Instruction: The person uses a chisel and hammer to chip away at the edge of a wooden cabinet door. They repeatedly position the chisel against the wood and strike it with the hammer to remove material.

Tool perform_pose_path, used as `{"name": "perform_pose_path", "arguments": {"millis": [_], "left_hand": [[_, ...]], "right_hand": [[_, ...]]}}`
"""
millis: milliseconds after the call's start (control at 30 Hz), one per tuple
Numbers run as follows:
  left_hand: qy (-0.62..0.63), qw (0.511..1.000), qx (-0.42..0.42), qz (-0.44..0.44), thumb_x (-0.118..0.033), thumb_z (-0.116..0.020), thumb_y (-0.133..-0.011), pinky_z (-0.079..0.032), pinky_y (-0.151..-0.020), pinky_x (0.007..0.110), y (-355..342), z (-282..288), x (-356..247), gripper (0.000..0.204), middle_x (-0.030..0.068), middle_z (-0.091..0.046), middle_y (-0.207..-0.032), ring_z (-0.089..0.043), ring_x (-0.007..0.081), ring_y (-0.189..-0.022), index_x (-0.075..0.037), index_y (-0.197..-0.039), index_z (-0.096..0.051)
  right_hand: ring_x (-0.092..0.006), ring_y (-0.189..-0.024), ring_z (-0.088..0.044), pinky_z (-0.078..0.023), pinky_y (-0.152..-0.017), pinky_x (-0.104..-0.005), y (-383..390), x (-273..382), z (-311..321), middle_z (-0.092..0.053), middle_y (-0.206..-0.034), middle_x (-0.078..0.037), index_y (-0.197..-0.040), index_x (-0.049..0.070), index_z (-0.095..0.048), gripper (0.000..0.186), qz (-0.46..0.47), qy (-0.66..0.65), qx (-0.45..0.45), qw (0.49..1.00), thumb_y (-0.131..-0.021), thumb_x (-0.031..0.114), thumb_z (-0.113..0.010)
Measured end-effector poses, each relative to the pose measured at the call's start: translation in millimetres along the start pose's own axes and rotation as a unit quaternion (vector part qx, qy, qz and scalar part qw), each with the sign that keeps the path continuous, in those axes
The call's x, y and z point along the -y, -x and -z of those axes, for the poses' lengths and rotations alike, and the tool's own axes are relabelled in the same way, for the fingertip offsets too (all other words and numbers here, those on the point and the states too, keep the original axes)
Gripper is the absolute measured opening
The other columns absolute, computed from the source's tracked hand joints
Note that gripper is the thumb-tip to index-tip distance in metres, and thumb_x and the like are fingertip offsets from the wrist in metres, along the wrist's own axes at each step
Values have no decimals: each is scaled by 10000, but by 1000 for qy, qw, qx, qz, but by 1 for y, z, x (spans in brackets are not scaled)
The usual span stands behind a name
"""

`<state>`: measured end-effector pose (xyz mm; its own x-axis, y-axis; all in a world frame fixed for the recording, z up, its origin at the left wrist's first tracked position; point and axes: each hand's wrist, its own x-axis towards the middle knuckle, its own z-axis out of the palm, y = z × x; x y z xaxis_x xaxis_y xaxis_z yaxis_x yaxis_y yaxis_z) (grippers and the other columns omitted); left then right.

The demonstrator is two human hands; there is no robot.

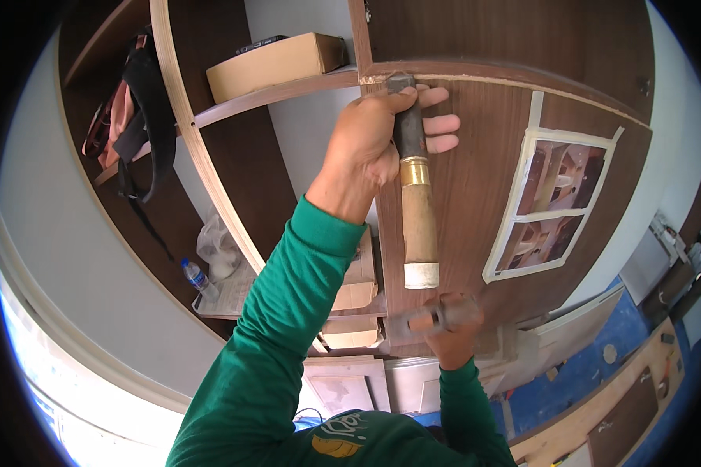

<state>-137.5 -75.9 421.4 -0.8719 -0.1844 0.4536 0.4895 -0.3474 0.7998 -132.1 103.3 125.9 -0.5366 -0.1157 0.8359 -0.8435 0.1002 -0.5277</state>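
Clamping chisel by dark top in left hand, with long axis upright in view; gripping blurred hammer in right hand, just below chisel's pale butt.

Glare at lower left, right hand blurred, fisheye edges bent, corners black

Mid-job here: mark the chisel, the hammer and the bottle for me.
Chisel (420,210): head view, on the wooden handle below the brass ring.
Hammer (461,313): head view, on the metal head, blurred.
Bottle (196,275): head view, on the label around its side, below the blue cap.
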Motion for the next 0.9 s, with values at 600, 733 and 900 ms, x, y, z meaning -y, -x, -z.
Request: {"name": "perform_pose_path", "arguments": {"millis": [600, 733, 900], "left_hand": [[-702, 674, -106, -203, -207, -838, -948, -537, -666, 409, -5, 13, -50, 273, 132, -652, -696, -652, 267, -628, 28, -1078, -788], [-731, 631, -84, -248, -247, -852, -960, -499, -580, 352, -19, 11, -54, 264, 51, -635, -708, -592, 148, -570, -30, -1109, -825], [-719, 677, -83, -132, -250, -842, -966, -530, -707, 377, -28, -6, -70, 260, 60, -670, -740, -635, 196, -694, -4, -1049, -824]], "right_hand": [[-208, -594, -671, -525, -606, -340, 117, -20, 52, -685, -683, -116, -831, 51, -764, 63, -197, -67, 48, 977, -786, 52, -807], [-214, -576, -671, -524, -589, -343, 139, -32, 53, -672, -671, -125, -855, 61, -765, 98, -197, -72, 91, 974, -772, 59, -818], [-45, -672, -546, -459, -576, -313, 143, -28, 62, -623, -648, -22, -799, 11, -695, 98, -206, -91, 93, 970, -850, 0, -778]]}}
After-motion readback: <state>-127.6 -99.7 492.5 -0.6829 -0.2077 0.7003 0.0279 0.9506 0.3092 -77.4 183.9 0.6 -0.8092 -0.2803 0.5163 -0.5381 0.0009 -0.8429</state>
